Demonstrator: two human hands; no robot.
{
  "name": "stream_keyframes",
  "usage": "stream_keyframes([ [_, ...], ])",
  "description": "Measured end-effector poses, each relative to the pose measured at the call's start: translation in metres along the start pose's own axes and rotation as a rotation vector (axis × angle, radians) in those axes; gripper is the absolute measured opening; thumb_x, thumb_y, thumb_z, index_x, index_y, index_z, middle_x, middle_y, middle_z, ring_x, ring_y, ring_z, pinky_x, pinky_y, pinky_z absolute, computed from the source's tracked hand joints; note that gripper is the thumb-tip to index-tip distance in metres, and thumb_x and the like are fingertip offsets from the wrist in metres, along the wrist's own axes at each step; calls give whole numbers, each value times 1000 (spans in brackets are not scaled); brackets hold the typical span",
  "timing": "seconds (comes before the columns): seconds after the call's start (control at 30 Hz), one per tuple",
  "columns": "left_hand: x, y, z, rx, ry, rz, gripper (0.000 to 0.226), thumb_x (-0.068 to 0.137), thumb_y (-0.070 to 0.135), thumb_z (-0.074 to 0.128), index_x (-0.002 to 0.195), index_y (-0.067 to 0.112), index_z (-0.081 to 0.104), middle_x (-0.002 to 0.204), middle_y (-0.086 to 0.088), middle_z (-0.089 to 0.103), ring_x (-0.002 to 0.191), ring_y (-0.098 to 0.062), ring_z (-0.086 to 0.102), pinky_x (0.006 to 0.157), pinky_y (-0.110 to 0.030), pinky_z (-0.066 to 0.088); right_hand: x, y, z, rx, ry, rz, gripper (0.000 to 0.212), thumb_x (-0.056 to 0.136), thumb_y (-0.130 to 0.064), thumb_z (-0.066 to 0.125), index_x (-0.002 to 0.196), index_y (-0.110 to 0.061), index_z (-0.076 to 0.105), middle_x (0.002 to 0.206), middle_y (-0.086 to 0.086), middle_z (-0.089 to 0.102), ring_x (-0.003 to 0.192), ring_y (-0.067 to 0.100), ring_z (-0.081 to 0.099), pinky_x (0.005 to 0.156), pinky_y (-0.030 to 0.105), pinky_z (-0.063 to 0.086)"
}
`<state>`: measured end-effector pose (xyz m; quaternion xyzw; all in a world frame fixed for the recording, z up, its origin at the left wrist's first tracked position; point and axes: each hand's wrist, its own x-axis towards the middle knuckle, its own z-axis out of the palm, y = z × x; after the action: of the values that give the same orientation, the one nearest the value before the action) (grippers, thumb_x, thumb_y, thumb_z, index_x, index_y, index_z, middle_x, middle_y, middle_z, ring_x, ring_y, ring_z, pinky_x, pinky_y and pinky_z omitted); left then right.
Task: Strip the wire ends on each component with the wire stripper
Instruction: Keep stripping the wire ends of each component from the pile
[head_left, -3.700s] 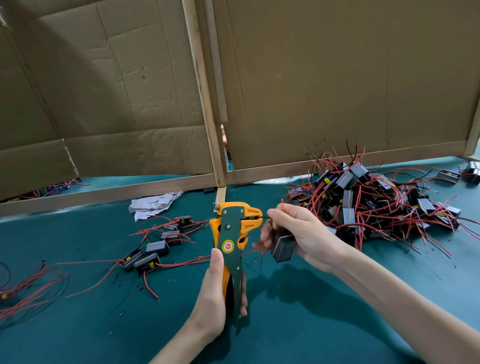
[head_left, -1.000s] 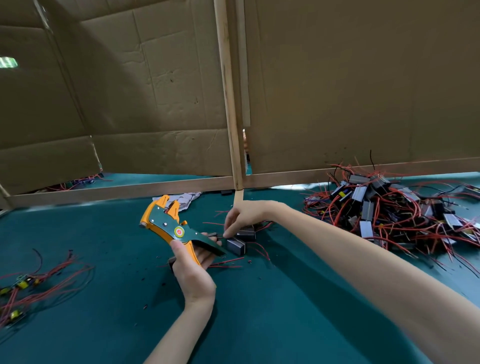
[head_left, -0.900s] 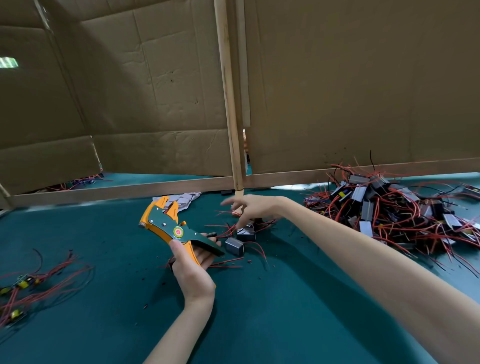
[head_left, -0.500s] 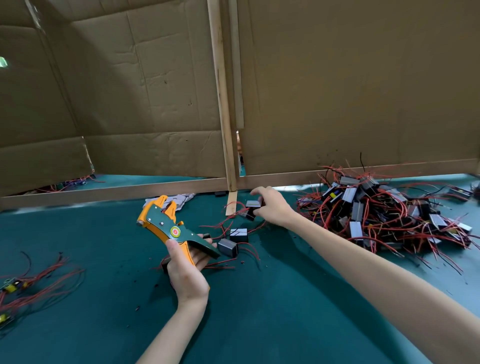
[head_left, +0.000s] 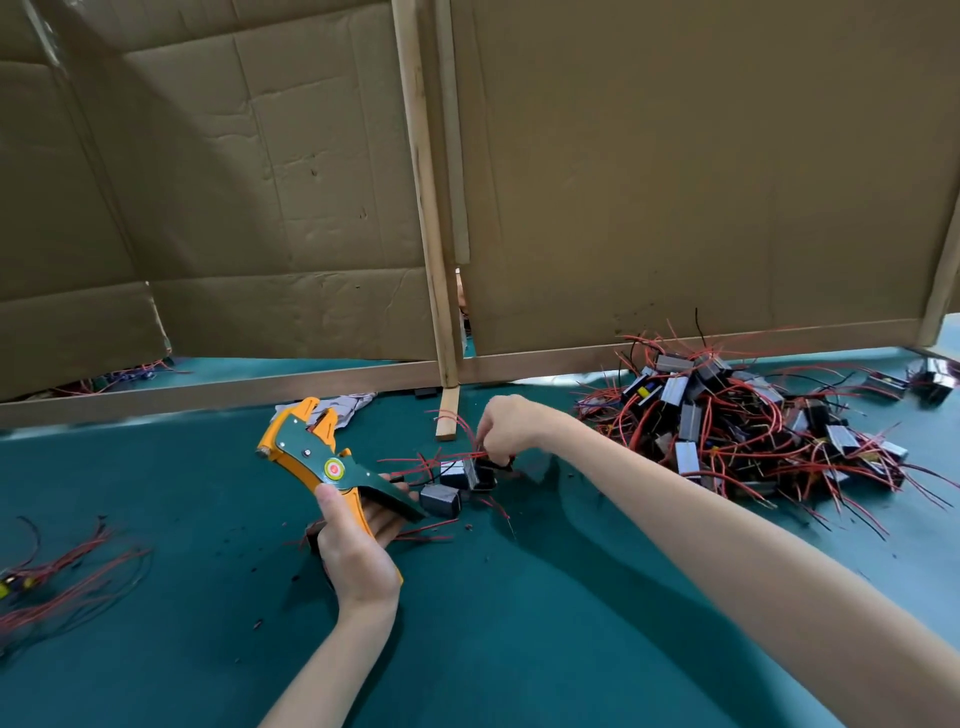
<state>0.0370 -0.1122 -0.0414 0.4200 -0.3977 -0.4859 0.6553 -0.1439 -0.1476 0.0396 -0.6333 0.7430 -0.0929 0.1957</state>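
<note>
Left hand (head_left: 358, 558) grips wire stripper (head_left: 317, 457); right hand (head_left: 511, 423) pinches red leads (head_left: 415, 460) of small component (head_left: 460, 474). Light, floppy wires, prob. best held by body.

Only 2 arms of the person are showing, both bare all the way from the fingers to the bottom and right edges of the view. The left hand (head_left: 358, 558) is showing smooth knuckles and a short, rounded thumbnail (head_left: 323, 492), and is narrowing into a slim left forearm (head_left: 332, 670). The right hand (head_left: 509, 423) is appearing smaller, while the right forearm (head_left: 727, 540) is looming long and broad, thickening toward the elbow.
</note>
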Motion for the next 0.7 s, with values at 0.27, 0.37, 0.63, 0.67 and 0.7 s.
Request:
stream_keyframes([
  [0.27,3,-5,-2,-8,-41,5,67,100,56,20,110,5,63,103,-20,69,96,-33,67,80,-41,54,1,-16,-10,298,453,-292,31,86,-10,66,117,-8,62,104,12,68,94,27,61,85,34,51],
  [0.37,2,-6,-2,-12,-55,9,79,90,65,22,118,1,60,108,-21,68,99,-34,66,85,-44,54,-5,-7,-6,786,373,-211,40,86,-7,69,122,-13,53,92,11,67,74,20,61,67,32,56],
  [0.63,2,-8,1,-41,-69,-3,74,100,57,20,119,-3,58,110,-28,65,102,-41,64,85,-46,52,-45,69,28,539,203,79,21,76,-17,80,75,-15,59,61,-1,65,47,7,54,44,17,42],
  [0.67,0,-7,2,-45,-88,4,73,100,55,19,117,-4,58,109,-30,65,100,-42,64,86,-48,52,-50,75,34,525,192,90,22,76,-17,80,73,-13,58,58,-1,64,44,7,55,44,17,44],
  [0.7,-2,-7,3,-48,-117,12,74,98,57,20,112,-3,60,106,-30,66,98,-41,65,86,-49,52,-54,79,39,551,179,95,23,76,-16,80,73,-12,57,55,-1,63,42,7,55,44,18,46],
])
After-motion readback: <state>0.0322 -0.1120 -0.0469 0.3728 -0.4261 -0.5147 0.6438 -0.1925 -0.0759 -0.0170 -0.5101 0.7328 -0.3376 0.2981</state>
